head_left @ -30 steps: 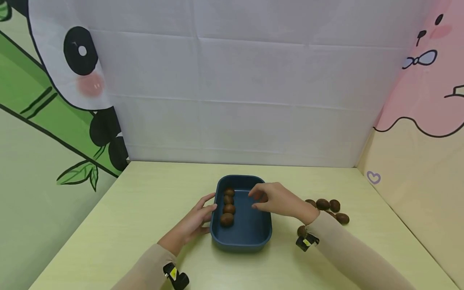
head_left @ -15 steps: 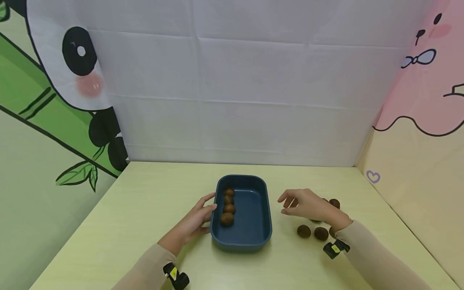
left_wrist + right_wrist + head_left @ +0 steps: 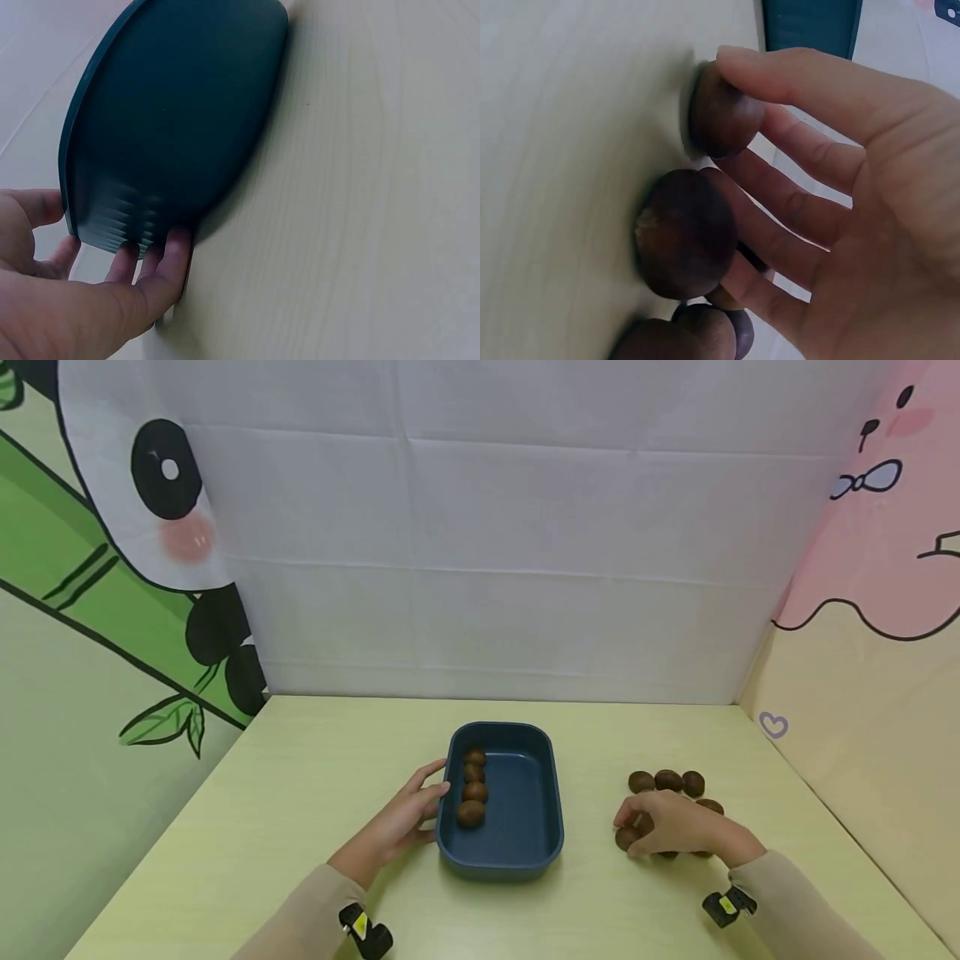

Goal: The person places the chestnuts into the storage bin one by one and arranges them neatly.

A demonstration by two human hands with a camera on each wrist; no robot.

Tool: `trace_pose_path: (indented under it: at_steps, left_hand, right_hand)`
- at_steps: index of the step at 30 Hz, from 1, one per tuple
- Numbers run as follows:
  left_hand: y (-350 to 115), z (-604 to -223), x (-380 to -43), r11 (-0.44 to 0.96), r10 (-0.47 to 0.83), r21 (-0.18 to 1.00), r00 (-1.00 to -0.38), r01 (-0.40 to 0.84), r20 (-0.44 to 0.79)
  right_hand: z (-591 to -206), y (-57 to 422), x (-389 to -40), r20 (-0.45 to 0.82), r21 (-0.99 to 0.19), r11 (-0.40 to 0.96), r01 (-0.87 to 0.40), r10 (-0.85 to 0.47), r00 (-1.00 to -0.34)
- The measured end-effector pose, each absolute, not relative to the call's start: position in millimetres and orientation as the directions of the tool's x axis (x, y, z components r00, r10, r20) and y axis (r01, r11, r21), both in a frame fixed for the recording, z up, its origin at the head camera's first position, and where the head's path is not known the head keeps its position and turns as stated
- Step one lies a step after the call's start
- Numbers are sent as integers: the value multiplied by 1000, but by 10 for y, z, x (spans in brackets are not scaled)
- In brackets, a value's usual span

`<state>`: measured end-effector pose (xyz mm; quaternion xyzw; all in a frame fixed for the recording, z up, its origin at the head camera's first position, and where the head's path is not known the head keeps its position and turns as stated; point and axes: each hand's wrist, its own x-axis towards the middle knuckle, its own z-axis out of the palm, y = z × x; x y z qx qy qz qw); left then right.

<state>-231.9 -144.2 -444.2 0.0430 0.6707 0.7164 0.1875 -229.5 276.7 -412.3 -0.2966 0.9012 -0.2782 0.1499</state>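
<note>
A dark blue rectangular dish (image 3: 525,810) stands on the table, with a row of several brown chestnuts (image 3: 474,791) along its left side. My left hand (image 3: 401,818) rests against the dish's outer left wall; in the left wrist view its fairly straight fingertips touch the wall (image 3: 180,97) and rim. To the right, my right hand (image 3: 678,827) reaches down over a loose group of chestnuts. Its thumb and fingers pinch a chestnut (image 3: 724,112) at the group's near left. Another chestnut (image 3: 684,232) lies just below the fingers, and the hand hides part of the group.
Three chestnuts (image 3: 668,780) lie in a back row behind my right hand, and one more chestnut (image 3: 709,807) shows to its right. Pale yellow tabletop (image 3: 345,752) surrounds the dish. A white sheet (image 3: 487,568) hangs at the back, with printed walls on both sides.
My right hand has moved from above the dish, right and down to the loose chestnuts, and now pinches one. The left hand and the dish have stayed in place.
</note>
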Motion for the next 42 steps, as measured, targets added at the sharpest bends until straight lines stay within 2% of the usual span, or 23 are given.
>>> trace_pose_path:
  at_steps: [18, 30, 37, 42]
  left_hand:
    - [-1440, -4439, -2308, -37, 327, 976, -926, -214, -191]
    - [-1448, -4450, -2301, -35, 326, 977, -927, -210, -187]
    - [-1448, -4455, -2298, -36, 320, 975, -927, -218, -195]
    - [-1452, -4454, -2307, -32, 322, 977, -928, -210, -189]
  right_hand:
    - [-4136, 2752, -2298, -64, -585, 648, -488, -637, -768]
    - [-3963, 2593, -2348, -3, -610, 605, -511, -647, -763]
    - [-3879, 2473, -2370, 121, -562, 555, -613, -678, -725]
    - [-3820, 2330, -2390, 150, -570, 531, -627, -683, -715]
